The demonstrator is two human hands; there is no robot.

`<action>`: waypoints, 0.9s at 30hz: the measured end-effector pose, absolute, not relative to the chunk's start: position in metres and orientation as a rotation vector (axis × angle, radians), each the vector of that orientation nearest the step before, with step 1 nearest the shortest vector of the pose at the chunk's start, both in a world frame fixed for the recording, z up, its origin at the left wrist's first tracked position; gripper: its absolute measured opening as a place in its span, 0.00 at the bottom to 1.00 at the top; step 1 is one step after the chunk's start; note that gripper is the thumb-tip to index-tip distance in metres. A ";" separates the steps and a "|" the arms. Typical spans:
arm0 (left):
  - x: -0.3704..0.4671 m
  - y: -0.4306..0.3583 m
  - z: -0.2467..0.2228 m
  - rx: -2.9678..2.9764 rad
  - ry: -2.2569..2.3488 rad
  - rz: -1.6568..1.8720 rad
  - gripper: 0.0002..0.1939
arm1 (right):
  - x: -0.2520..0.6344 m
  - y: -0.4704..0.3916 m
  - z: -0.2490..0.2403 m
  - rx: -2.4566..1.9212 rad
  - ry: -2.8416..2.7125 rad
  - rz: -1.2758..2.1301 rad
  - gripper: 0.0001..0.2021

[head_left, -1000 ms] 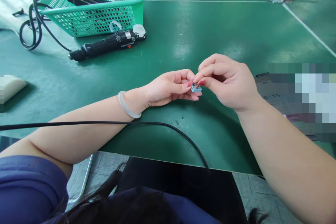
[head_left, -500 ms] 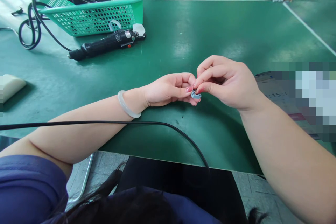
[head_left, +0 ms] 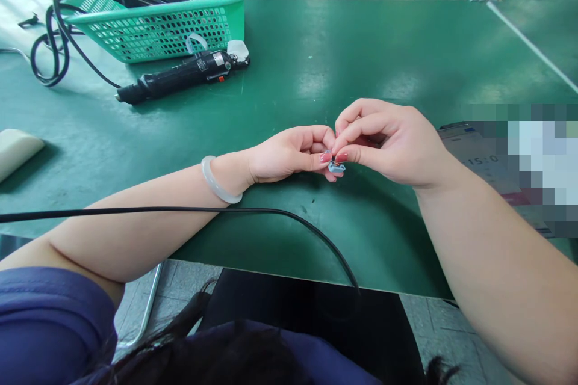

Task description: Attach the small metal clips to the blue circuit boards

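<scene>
A small light-blue part with some metal or dark detail on top sits between my hands above the green table. My left hand is closed around its left side, thumb on top and fingers curled beneath. From the right, my right hand comes in with thumb and forefinger pinched together at the part's upper edge. Whatever the right fingertips pinch is too small to make out. My fingers cover much of the part.
A green basket with black cables stands at the back left. In front of it lies a black corded electric screwdriver. A black cable runs across the near side. A cream block lies far left, a partly blurred flat item at right.
My right hand has shifted very slightly downward at the blue part, thumb now closer over it. My left hand keeps its hold almost unmoved.
</scene>
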State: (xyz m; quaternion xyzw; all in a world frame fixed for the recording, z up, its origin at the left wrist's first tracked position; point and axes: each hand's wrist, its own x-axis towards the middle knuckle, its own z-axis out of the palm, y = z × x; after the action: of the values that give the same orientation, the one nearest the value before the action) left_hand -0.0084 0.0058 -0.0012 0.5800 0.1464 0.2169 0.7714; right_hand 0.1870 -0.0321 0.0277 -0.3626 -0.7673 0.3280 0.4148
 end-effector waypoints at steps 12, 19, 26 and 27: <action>-0.006 0.006 0.002 1.387 0.425 0.657 0.19 | 0.188 -0.029 0.024 -1.002 -1.920 0.643 0.06; -0.006 0.006 0.001 1.385 0.462 0.683 0.19 | 0.188 -0.028 0.021 -1.002 -1.894 0.658 0.06; -0.004 0.005 0.000 1.319 0.483 0.705 0.17 | 0.188 -0.025 0.019 -1.069 -1.850 0.611 0.10; -0.004 0.005 -0.001 1.287 0.511 0.727 0.17 | 0.188 -0.024 0.018 -1.103 -1.826 0.572 0.10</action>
State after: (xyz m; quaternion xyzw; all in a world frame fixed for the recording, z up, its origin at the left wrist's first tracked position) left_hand -0.0036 0.0053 -0.0009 0.5798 0.2305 0.3278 0.7094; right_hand 0.1883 -0.0236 0.0179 -0.4460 -0.7383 0.2312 0.4500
